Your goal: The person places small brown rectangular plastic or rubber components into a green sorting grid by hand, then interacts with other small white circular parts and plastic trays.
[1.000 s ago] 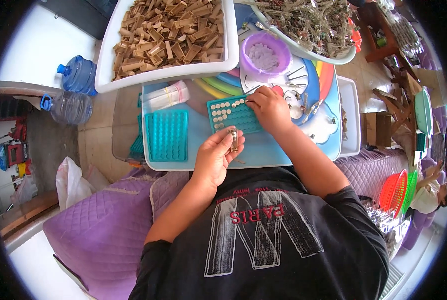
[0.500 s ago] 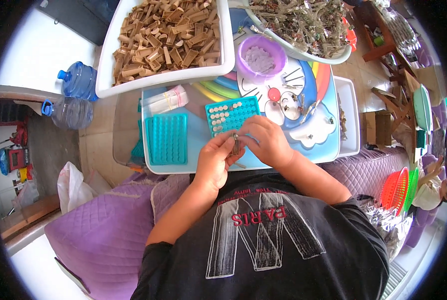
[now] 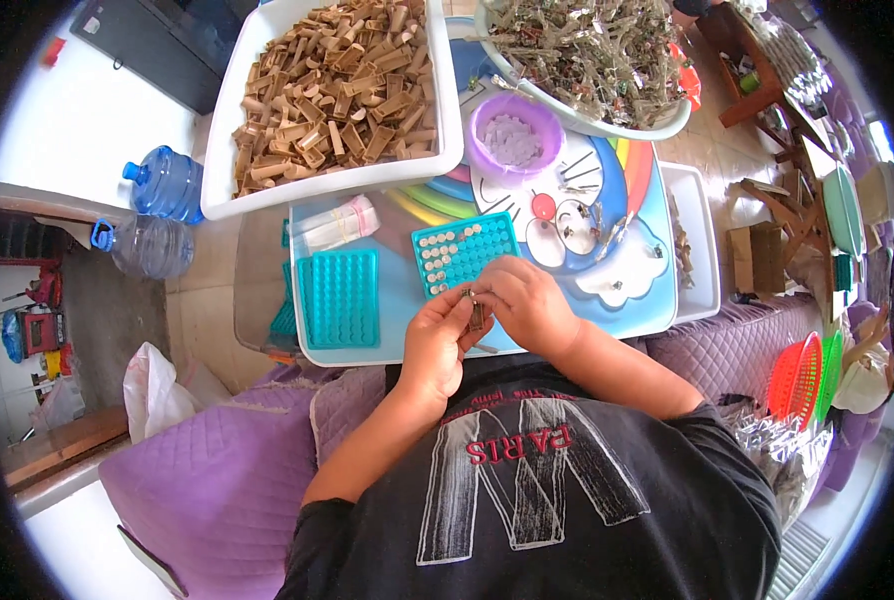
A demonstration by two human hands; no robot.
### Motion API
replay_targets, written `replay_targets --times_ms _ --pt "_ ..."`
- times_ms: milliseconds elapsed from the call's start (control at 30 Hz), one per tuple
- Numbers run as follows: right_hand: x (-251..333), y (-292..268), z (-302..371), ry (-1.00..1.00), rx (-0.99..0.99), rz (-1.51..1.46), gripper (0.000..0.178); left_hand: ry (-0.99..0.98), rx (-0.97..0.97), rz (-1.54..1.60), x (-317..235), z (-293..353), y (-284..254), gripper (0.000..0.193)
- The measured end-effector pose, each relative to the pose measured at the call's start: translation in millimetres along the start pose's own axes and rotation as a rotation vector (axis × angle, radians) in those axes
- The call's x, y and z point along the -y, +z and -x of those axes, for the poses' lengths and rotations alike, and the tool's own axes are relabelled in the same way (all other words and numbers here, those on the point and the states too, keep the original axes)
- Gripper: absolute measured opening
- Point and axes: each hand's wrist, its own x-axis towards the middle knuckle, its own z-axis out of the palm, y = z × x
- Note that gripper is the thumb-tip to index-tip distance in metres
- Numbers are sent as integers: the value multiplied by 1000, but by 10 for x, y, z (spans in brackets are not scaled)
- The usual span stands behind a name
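Observation:
My left hand (image 3: 437,338) pinches a small brown casing (image 3: 478,316), which resembles the pieces in the big white bin. Right above it, the fingers of my right hand (image 3: 532,303) are closed at the casing's upper end, where a tiny metallic bit shows; what exactly they grip is hidden. Just beyond both hands lies a teal tray (image 3: 497,258) with rows of round white pieces at its left and far side. A second teal tray (image 3: 342,300) rests to the left, its cells without white pieces.
Brown casings fill a white bin (image 3: 447,165) at the far left. A pale basin (image 3: 657,131) of clear parts with wires stands far right. Between them is a purple bowl (image 3: 558,150) of white bits. Loose metal parts lie on the cartoon-printed table (image 3: 407,318); blue water bottles (image 3: 157,247) stand left.
The view has shifted slightly, so the table sits a little lower. My hands stay together at the casing, with the right fingers moved slightly over its upper end.

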Motion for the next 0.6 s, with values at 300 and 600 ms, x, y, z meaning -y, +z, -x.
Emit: replay_targets --times_ms 300,600 --pt "0 74 55 2 -41 13 12 46 -24 -13 -15 18 50 19" --pt "16 -180 -300 -43 -24 -70 22 23 -31 -22 -88 -52 -157 25"
